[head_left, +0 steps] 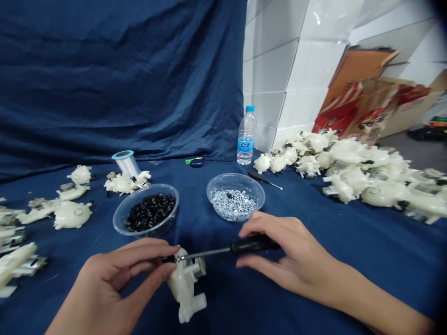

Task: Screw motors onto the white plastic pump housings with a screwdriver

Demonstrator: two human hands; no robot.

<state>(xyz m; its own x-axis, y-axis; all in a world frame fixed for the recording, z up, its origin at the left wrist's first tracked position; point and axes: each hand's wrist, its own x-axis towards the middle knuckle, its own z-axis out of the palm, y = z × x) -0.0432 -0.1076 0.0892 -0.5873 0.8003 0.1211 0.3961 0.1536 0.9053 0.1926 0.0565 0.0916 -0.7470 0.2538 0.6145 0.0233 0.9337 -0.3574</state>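
Note:
My left hand [118,274] pinches the top of a cream plastic pump part [185,286] that has a small metal motor on its side, and holds it just above the blue cloth. My right hand [282,253] grips the black handle of a screwdriver [240,247]. The screwdriver's metal shaft lies level and points left, with its tip at the part's top by my left fingertips. Behind my hands stand a clear bowl of small black pieces [146,215] and a clear bowl of silver screws [234,196].
A large heap of cream pump parts [363,179] covers the right of the blue-clothed table [314,223]. More parts [70,211] lie on the left. A water bottle [246,136], a second screwdriver [264,180], a spool [125,163] and cardboard boxes [366,102] stand farther back.

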